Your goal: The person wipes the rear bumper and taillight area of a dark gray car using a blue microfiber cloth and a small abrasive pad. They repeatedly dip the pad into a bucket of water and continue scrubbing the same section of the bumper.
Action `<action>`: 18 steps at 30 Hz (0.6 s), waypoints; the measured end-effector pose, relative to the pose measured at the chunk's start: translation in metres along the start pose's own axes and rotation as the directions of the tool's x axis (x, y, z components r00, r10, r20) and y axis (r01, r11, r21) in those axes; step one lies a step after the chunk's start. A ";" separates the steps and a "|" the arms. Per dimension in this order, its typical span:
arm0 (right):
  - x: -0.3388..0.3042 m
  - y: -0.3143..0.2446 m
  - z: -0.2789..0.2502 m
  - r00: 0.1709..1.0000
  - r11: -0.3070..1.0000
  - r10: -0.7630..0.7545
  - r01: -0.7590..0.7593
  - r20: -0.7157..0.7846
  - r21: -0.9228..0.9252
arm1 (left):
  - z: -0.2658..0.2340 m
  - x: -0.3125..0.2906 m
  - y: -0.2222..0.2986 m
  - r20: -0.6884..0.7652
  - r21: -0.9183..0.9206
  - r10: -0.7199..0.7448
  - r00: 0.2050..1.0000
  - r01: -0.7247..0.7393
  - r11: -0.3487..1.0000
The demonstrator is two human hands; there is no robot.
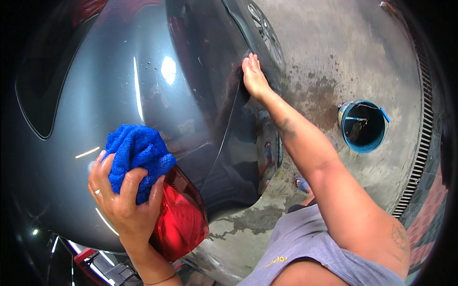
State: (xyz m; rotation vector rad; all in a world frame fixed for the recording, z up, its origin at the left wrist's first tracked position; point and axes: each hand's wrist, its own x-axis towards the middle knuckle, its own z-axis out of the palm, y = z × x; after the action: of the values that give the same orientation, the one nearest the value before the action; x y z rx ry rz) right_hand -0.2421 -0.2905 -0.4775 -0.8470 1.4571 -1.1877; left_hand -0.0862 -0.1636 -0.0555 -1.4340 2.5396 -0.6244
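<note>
My left hand (125, 195) is closed around a bunched blue microfiber cloth (138, 155), above the rear of a dark grey car (186, 90). Whether the cloth presses on the paint there, I cannot tell. Just below the cloth, and partly behind my left wrist, is the red tail light (183, 219). My right arm reaches forward, and my right hand (255, 75) lies flat against the car's side near the rear wheel (265, 31), its fingers stretched out and nothing in it. A few water drops dot the paint between my hands.
On the concrete floor (329, 33) to the right stands a blue bucket (361, 148) with a blue-handled tool (355, 118) inside. Wet patches mark the floor near it. A slotted drain grate (422, 138) curves along the far right. Red and metal equipment (95, 264) stands at the lower left.
</note>
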 end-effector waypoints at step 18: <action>-0.342 -0.016 0.007 0.869 0.941 -0.275 0.331 0.412 -0.070 | -0.007 -0.014 -0.005 0.004 0.020 0.011 1.000 -0.011 1.000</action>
State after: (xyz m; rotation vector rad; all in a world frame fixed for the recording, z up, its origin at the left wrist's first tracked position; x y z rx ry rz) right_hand -0.1600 0.0233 -0.3684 -1.3702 1.1033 -1.0657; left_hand -0.0770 -0.1520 -0.0481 -1.4126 2.5290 -0.6422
